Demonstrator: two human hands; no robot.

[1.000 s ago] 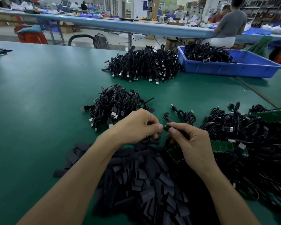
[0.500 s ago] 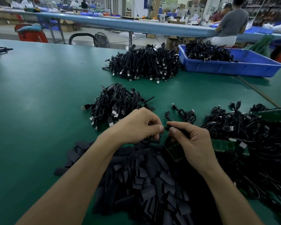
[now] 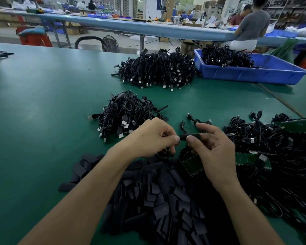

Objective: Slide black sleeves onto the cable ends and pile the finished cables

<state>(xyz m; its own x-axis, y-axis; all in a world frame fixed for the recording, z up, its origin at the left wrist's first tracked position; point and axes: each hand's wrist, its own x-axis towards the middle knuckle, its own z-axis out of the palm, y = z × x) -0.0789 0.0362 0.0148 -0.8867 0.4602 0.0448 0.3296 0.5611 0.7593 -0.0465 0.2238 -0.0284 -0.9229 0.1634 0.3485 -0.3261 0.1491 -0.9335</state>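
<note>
Head view: my right fingers (image 3: 191, 139) pinch the sleeve (image 3: 190, 135), my left fingers (image 3: 175, 138) pinch the hidden cable end at its mouth over the bench (image 3: 42, 121); misaligned, I'd likely buckle or drop the sleeve.

Black sleeve (image 3: 190, 136) held horiz. — cable pile (image 3: 125, 117) just beyond, to left.

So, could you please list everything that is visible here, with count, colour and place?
held sleeve: one, black, mid-air, centre
held cable: one, black, beside held sleeve, mostly hidden
loose sleeves: one heap, black, nearest edge
cable piles: three, black, centre, far centre, right
bin: one, blue, far right, holds cables
circuit boards: several, green, right
table: one, green, under everything
other person: one, grey shirt, far bench
left hand: one, pinches held cable
right hand: one, pinches held sleeve
</note>
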